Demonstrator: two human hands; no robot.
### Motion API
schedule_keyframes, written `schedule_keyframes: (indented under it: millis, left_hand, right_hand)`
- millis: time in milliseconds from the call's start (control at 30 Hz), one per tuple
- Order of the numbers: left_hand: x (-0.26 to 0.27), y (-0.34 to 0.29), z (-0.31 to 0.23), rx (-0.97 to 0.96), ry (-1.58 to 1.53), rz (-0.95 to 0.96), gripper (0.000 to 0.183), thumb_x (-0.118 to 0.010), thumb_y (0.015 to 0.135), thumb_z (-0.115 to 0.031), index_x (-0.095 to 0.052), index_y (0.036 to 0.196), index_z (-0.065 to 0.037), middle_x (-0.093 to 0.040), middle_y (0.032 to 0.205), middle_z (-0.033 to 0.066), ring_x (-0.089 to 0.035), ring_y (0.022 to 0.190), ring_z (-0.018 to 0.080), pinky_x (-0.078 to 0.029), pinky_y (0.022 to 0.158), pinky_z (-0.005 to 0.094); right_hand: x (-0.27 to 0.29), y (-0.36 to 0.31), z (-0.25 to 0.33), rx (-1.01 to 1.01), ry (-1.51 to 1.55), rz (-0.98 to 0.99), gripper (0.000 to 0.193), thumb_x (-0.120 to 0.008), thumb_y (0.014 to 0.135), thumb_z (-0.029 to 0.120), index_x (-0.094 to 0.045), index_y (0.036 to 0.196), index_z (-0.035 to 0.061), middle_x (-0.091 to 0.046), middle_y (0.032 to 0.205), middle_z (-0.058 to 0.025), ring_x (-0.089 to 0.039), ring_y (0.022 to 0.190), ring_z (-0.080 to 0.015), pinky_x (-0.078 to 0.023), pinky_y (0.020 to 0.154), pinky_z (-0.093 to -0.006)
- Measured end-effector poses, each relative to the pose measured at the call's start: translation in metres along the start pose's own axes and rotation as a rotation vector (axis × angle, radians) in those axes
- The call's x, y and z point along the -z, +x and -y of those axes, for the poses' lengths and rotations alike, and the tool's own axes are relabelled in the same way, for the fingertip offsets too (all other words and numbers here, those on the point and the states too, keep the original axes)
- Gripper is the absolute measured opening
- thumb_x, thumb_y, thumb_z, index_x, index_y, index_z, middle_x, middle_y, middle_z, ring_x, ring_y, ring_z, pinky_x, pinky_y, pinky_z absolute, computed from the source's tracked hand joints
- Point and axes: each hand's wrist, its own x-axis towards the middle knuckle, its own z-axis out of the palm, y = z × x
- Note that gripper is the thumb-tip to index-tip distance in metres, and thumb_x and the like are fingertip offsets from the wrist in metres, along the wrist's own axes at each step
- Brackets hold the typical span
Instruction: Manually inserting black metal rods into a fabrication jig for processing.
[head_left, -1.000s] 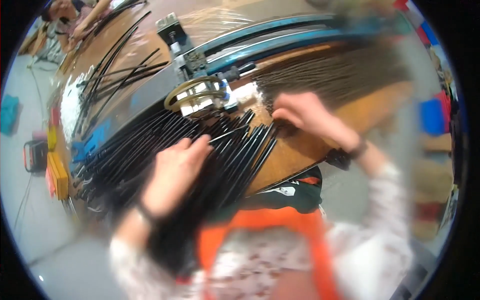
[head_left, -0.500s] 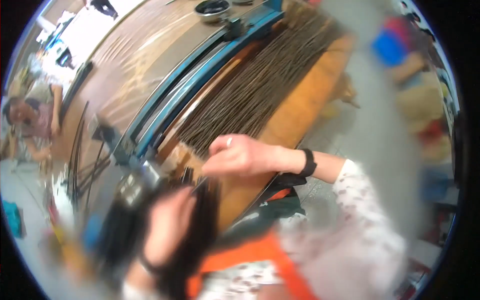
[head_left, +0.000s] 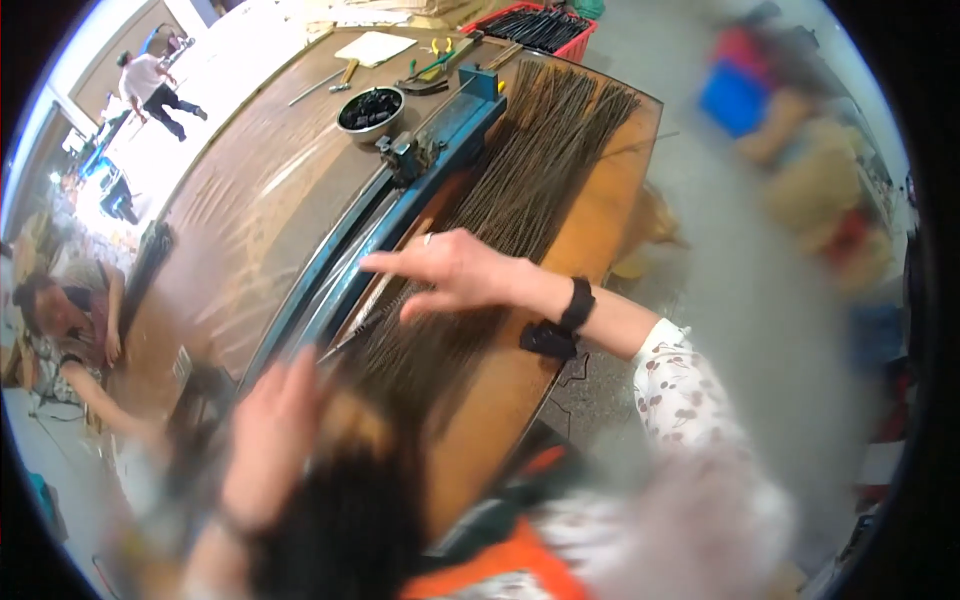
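My right hand [head_left: 460, 270] is over the blue metal rail fixture [head_left: 345, 270] and a heap of long thin dark coiled rods [head_left: 540, 150]. Its index finger is stretched out, with the thumb apart below. A dark coiled rod [head_left: 378, 318] slants between my two hands; whether either hand touches it, I cannot tell. Blurred by motion, my left hand [head_left: 270, 430] is at the near end of the fixture, fingers pointing up. A dark bundle [head_left: 340, 530], also blurred, lies beside my left wrist. A small clamp [head_left: 408, 160] sits on the rail.
A bowl of black pieces [head_left: 370, 112], a hammer [head_left: 345, 75] and pliers [head_left: 440, 58] lie at the far side of the table [head_left: 240, 230]. Beyond stands a red crate [head_left: 575, 45] of black rods. Another person [head_left: 75, 310] is at the left; a second person [head_left: 155, 95] is farther off.
The view has shifted, bringing more of the far table in. My hands have drawn apart; the right hand's curled fingers have opened and it has moved away from the near rod ends.
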Motion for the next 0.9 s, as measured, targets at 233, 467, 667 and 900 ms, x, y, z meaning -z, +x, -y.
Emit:
schedule_keyframes:
  millis: [233,467,667,900]
  left_hand:
    - [0.001,-0.011,0.018,-0.124,-0.012,0.031,0.039,-0.058,0.091,-0.007,-0.053,0.129,-0.002,-0.065,0.099,0.0213,-0.065,0.086,0.0383,-0.053,0.071,0.0461]
    - [0.017,-0.016,0.019,-0.039,-0.089,0.013,0.025,-0.052,0.087,0.001,-0.059,0.111,-0.007,-0.062,0.088,0.0177,-0.063,0.082,0.0386,-0.052,0.068,0.0476]
    - [0.032,-0.027,0.032,0.086,0.078,-0.016,0.034,-0.057,0.087,-0.001,-0.063,0.119,-0.009,-0.06,0.082,0.0132,-0.061,0.075,0.0333,-0.05,0.064,0.0434]
    - [0.05,-0.037,0.013,0.192,0.177,-0.121,0.038,-0.059,0.082,0.003,-0.066,0.118,-0.009,-0.057,0.08,0.0141,-0.058,0.074,0.0323,-0.048,0.063,0.0432]
  right_hand:
    - [0.004,0.022,0.017,0.079,-0.059,-0.052,0.061,-0.075,0.084,0.039,-0.056,0.135,0.0123,-0.07,0.095,-0.0125,-0.067,0.079,-0.0281,-0.055,0.066,-0.0369]
    - [-0.013,0.019,0.045,0.153,0.025,-0.094,0.08,-0.081,0.076,0.038,-0.048,0.14,0.0023,-0.067,0.102,-0.008,-0.062,0.101,-0.0289,-0.048,0.087,-0.0405]
    - [-0.028,0.015,0.036,0.041,0.041,-0.319,0.036,-0.072,0.084,0.025,-0.07,0.118,0.0118,-0.064,0.083,-0.0035,-0.059,0.077,-0.023,-0.046,0.072,-0.0352]
    - [-0.017,0.021,0.024,0.004,0.14,-0.452,0.041,-0.078,0.077,0.015,-0.071,0.118,0.0155,-0.054,0.062,-0.0023,-0.055,0.053,-0.019,-0.045,0.049,-0.0331]
